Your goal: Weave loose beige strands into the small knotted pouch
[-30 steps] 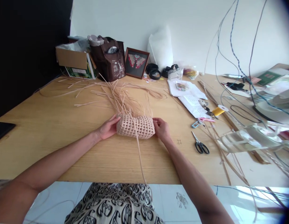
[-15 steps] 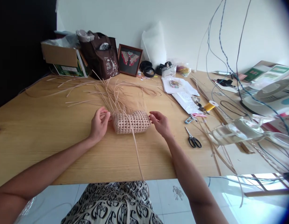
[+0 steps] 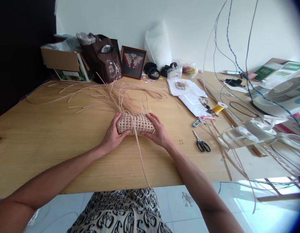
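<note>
Hands on the weaving now: a moment ago the left hand (image 3: pixel 113 135) and the right hand (image 3: pixel 157 131) hovered open just beside it, and now both have closed in and clasp it from either end, fingers curled over the top, thumbs towards the near side. The woven piece (image 3: pixel 135 124) lies on the wooden worktop (image 3: pixel 50 136), straight out in front of the person, and has shifted a little under the hands. It is a plump, pale pinkish-beige plait of tight, chunky weave, longer than it is deep, and looks pinched in at the middle where the hands press. Loose strands (image 3: pixel 121 98) fan out from its far edge across the wood, while one long strand (image 3: pixel 142 165) trails from the near side towards the worktop's front edge.

Off to the right lie black-handled scissors (image 3: pixel 202 145), a yellow thread spool (image 3: pixel 218 107) and papers (image 3: pixel 193 104). Further back, against the wall, stand a cardboard box (image 3: pixel 62 60), a brown tote bag (image 3: pixel 101 58), a framed picture (image 3: pixel 133 62) and a white plastic bag (image 3: pixel 158 43).
</note>
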The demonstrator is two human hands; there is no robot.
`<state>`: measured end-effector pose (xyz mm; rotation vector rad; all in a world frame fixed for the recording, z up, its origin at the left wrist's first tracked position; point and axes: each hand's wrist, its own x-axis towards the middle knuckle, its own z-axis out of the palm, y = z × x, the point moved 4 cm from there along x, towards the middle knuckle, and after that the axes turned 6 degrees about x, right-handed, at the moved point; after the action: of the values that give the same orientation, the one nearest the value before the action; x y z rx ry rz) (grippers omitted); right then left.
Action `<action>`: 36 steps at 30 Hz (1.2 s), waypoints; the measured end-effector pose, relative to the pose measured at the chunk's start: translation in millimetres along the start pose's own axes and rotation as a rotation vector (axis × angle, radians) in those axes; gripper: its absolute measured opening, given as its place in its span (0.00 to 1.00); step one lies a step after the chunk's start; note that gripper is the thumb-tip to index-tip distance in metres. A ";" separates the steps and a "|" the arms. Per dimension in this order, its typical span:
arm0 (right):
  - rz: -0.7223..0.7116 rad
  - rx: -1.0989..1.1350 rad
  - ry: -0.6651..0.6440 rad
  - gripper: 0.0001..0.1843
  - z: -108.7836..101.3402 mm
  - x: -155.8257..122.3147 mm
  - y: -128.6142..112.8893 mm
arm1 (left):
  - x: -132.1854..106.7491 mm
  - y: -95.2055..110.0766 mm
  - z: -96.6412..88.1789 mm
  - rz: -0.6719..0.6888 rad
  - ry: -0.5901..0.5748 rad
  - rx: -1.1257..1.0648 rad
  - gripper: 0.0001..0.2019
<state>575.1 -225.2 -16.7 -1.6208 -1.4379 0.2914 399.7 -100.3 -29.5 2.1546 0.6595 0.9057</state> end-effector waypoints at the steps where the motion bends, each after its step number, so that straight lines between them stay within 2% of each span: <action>1: -0.002 -0.001 0.011 0.41 -0.3 -0.2 -1.8 | 0.0 0.5 -1.1 -0.008 0.006 -0.019 0.35; 3: -0.011 0.005 0.002 0.39 -0.8 -0.6 -4.3 | -0.5 1.1 -2.8 -0.012 0.010 -0.039 0.35; 7: -0.019 0.027 -0.077 0.51 0.1 -1.5 -4.9 | -1.3 -1.6 -4.5 0.011 -0.021 -0.010 0.44; 8: -0.019 0.033 -0.091 0.52 0.5 -1.6 -4.6 | -1.1 -2.1 -4.3 0.032 -0.035 0.004 0.46; 12: -0.019 0.095 -0.118 0.43 -1.7 -1.5 -2.5 | -0.8 -1.5 -3.1 0.122 -0.052 0.057 0.38; 16: 0.028 0.289 -0.192 0.51 -18.5 -1.9 4.5 | -1.2 -3.9 -1.7 0.056 -0.093 -0.092 0.41; 18: 0.066 0.403 -0.089 0.48 -37.1 -1.2 10.1 | 0.5 -8.5 -4.6 -0.002 -0.060 -0.229 0.38; 21: 0.134 0.484 0.241 0.38 -69.0 -2.2 19.7 | 6.8 -24.3 -14.4 -0.130 0.127 -0.355 0.30; 23: 0.210 0.474 0.421 0.34 -84.2 -6.5 24.6 | 11.5 -38.6 -19.1 -0.243 0.244 -0.405 0.27; 26: 0.339 0.423 0.597 0.28 -98.1 -22.4 26.6 | 16.6 -55.4 -21.6 -0.340 0.356 -0.446 0.22; 28: 0.397 0.402 0.659 0.25 -104.0 -40.8 24.7 | 18.1 -61.8 -19.6 -0.379 0.349 -0.432 0.18; 31: 0.458 0.371 0.696 0.23 -110.6 -80.5 21.1 | 18.4 -64.6 -15.7 -0.370 0.271 -0.361 0.17; 34: 0.534 0.329 0.786 0.23 -117.1 -132.6 21.5 | 17.3 -63.1 -15.4 -0.327 0.226 -0.309 0.18; 36: 0.584 0.302 0.901 0.24 -120.5 -170.6 23.6 | 16.2 -61.5 -16.9 -0.331 0.230 -0.293 0.19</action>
<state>624.8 -428.9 -33.1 -1.5706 -0.2223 0.0669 386.0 -44.2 -61.0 1.6384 0.9049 1.0045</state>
